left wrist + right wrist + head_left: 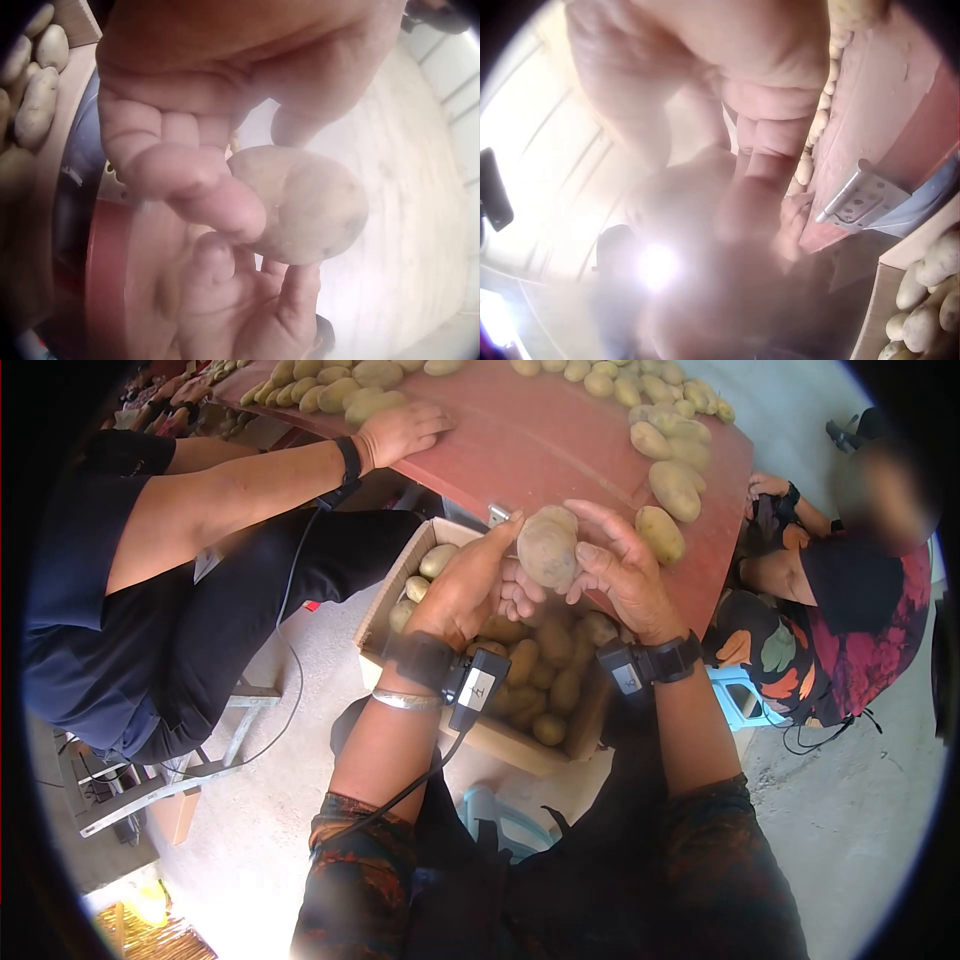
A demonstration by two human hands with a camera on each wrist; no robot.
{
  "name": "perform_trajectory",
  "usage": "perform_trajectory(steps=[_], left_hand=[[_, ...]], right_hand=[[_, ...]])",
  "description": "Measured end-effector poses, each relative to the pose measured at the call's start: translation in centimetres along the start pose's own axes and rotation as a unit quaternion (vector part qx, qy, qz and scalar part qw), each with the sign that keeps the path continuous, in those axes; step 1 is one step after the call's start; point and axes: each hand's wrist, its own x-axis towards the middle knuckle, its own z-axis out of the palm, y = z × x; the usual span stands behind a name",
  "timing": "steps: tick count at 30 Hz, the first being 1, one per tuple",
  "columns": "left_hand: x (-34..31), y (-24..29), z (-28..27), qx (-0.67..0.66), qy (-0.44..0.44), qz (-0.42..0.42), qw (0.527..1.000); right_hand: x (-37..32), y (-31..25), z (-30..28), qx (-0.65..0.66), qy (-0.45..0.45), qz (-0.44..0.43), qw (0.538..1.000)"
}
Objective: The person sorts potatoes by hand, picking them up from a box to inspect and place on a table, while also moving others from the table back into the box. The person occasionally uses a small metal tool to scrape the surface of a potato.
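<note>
A pale, rounded potato (548, 547) is held up between both hands, over the far edge of the cardboard box (535, 761). My left hand (463, 588) grips its left side, thumb on top and fingers bent below. From the right, my right hand (638, 582) pinches it with thumb and fingers. Seen from the left wrist, the potato (307, 206) lies between the left hand (225, 90) above and the right hand (247, 311) below. Glare blurs the hands in the right wrist view. Loose potatoes (545, 660) lie in the box beneath my wrists.
A red table (520, 445) stands ahead, with several potatoes (675, 490) along its right side and more at the back left. Another person's hand (405, 432) rests on its left edge. A second person sits at right on a blue stool (745, 700). A metal hinge (859, 199) sticks out at the table's edge.
</note>
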Motion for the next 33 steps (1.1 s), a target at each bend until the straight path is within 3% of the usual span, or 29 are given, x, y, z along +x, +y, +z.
perform_trajectory(steps=[7, 9, 10, 12, 13, 15, 18, 23, 25, 28, 33], left_hand=[[0.5, -0.1, -0.4, 0.015, -0.004, -0.018, 1.000], [0.7, 0.2, -0.4, 0.010, -0.002, -0.028, 1.000], [0.9, 0.3, -0.4, 0.006, 0.000, -0.038, 0.999], [1.0, 0.5, -0.3, 0.002, 0.005, -0.038, 0.999], [1.0, 0.6, -0.3, -0.001, 0.009, -0.037, 0.999], [1.4, 0.4, -0.6, 0.005, 0.006, -0.045, 0.999], [1.7, 0.6, -0.9, 0.025, 0.004, -0.049, 0.998], [1.9, 0.9, -1.9, 0.023, 0.009, 0.001, 1.000], [2.2, 1.0, -3.0, -0.046, 0.090, 0.057, 0.993], [1.5, 2.0, -5.1, -0.122, 0.126, 0.129, 0.976], [0.5, 2.9, -6.4, -0.165, 0.164, 0.136, 0.963]], right_hand=[[0.6, 0.5, -0.8, -0.106, -0.016, -0.043, 0.993], [1.2, 0.5, -0.9, -0.242, -0.056, -0.170, 0.954], [1.5, 0.6, -0.7, -0.242, -0.057, -0.168, 0.954], [1.7, 0.7, 0.0, -0.363, -0.043, -0.208, 0.907], [1.7, 0.7, 0.1, -0.362, -0.043, -0.206, 0.908], [1.9, 0.4, 0.3, -0.270, -0.033, -0.110, 0.956], [2.0, 0.8, 0.0, -0.206, 0.013, -0.059, 0.977], [1.9, 0.7, -0.1, -0.211, 0.009, -0.042, 0.976], [1.8, 0.4, 0.0, -0.202, 0.002, -0.025, 0.979], [1.6, 0.6, -0.2, -0.275, -0.030, -0.006, 0.961], [1.1, 1.1, -0.3, -0.376, -0.112, 0.014, 0.920]])
